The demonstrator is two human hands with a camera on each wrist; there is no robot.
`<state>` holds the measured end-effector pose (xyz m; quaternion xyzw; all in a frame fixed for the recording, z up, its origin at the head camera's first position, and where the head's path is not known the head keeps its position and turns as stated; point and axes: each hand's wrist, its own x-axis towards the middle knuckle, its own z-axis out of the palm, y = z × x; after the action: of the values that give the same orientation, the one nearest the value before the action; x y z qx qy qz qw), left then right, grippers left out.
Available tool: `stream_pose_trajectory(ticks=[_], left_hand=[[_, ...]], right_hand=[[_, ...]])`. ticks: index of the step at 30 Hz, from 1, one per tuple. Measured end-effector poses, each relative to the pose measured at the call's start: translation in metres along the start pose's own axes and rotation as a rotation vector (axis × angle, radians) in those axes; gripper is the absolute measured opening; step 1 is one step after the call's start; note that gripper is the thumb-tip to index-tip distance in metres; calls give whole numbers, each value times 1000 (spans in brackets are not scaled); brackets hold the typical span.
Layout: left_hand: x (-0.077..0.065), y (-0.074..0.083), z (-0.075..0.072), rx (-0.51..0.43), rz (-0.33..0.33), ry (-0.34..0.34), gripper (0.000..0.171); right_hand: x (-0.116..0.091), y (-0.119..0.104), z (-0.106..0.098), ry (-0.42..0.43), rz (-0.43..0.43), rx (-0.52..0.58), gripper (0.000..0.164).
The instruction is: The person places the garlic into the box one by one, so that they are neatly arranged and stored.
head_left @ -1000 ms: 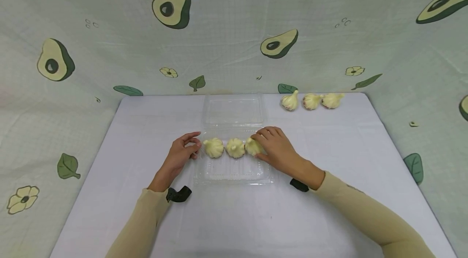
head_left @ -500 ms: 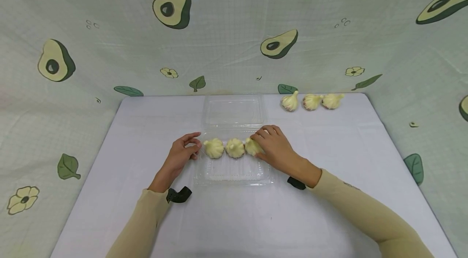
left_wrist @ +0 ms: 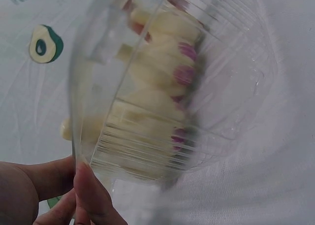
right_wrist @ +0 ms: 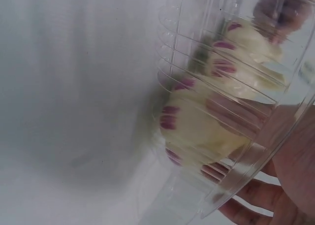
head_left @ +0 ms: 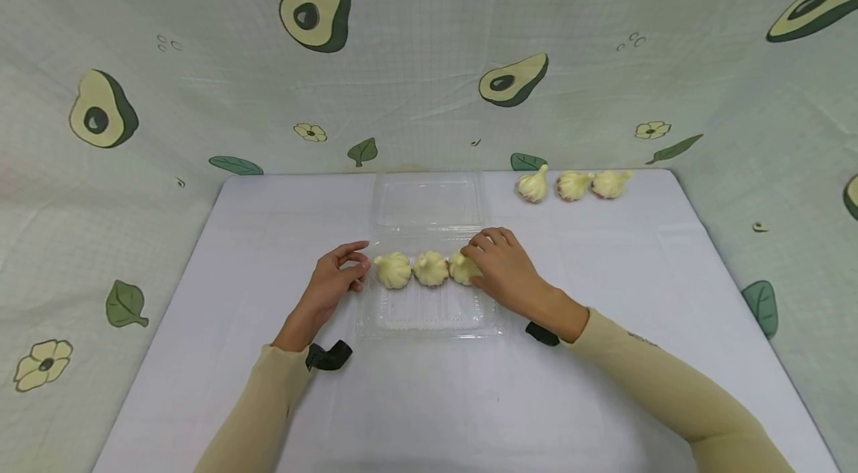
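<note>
A clear plastic clamshell container (head_left: 429, 316) lies opened on the table, its lid (head_left: 429, 201) laid back behind the base. Three garlic bulbs stand in a row inside the base: a left bulb (head_left: 393, 270), a middle bulb (head_left: 431, 269) and a right bulb (head_left: 461, 268). With thumb and finger, my left hand (head_left: 338, 272) pinches the container's left rim, as the left wrist view shows. My right hand (head_left: 506, 268) holds the right bulb, its thumb and fingers on either side of it. Purple marks show on the bulbs through the ribbed wall in the right wrist view.
Three more garlic bulbs lie at the back right of the table: one bulb (head_left: 532, 185) apart, then a pair, a bulb (head_left: 573, 185) and a bulb (head_left: 608, 184), close together. A patterned cloth (head_left: 415, 48) hangs behind the white table (head_left: 429, 413).
The right hand and wrist have shifted very slightly, while the fingers stay at the right bulb. The left hand, the container and the bulbs look unmoved.
</note>
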<state>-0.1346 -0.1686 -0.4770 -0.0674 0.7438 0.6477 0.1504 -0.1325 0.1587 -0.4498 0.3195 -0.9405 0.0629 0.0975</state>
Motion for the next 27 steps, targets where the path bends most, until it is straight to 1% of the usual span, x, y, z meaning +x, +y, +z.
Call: stream_pose_trajectory(ticks=[8, 13, 19, 27], left_hand=[[-2, 4, 0, -11, -1, -5, 50], [-1, 2, 0, -13, 5, -2, 50], [-1, 1, 0, -7, -6, 4, 49], [0, 0, 0, 2, -21, 11, 49]], right_hand=[[-8, 7, -10, 5, 42, 71, 54], [-16, 18, -18, 70, 86, 99, 54], [-30, 40, -22, 157, 181, 121, 58], [-50, 75, -24, 210, 304, 123, 59]])
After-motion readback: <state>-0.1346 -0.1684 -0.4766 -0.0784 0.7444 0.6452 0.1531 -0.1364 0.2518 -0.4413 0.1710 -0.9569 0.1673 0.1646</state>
